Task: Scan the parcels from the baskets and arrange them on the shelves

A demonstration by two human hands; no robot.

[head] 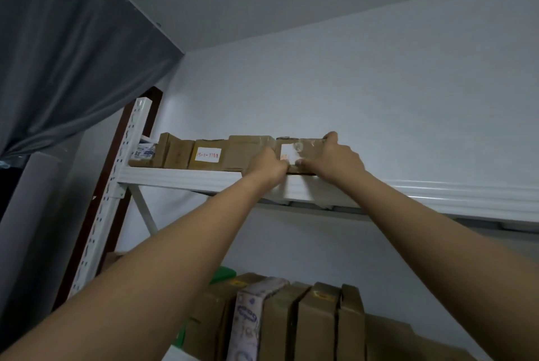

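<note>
We hold the parcel [302,148] at the near edge of the top shelf [189,179], long axis left-right: L hand [269,164] pinches its left end, R hand [335,156] curls over the right end (both equally close). Next push prob. goes far, twd the wall [379,83].

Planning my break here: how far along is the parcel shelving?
Done: a row of parcels stands on the top shelf, more boxes below. In hand: left hand and right hand grip a labelled box at the row's right end. Left: baskets are out of view, so the remainder is unknown.
</note>
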